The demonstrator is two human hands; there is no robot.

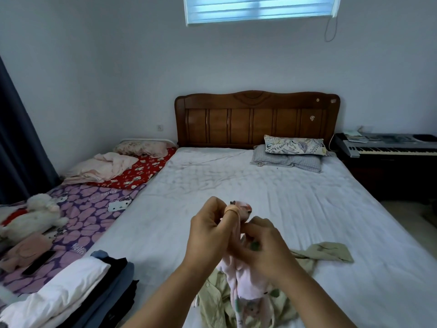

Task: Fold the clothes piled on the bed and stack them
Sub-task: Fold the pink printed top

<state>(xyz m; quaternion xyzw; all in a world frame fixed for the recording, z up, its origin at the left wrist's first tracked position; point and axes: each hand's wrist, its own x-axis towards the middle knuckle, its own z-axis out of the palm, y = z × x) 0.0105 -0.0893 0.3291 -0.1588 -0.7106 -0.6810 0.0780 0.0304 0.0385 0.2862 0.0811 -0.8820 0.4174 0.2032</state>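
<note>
— Where is the pink garment [246,278] held?
— Above the bed [272,192], over a crumpled green shirt [324,252]; it is pinched at its top by the curled fingers of the left hand [208,230] and the right hand [264,247].
— And the folded stack [78,287]?
— Laid at the bed's near left corner.

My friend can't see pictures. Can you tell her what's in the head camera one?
Two hands, left hand and right hand, hold up a small pink garment over a white bed. An olive-green shirt lies beneath, folded clothes stacked at left.
</note>
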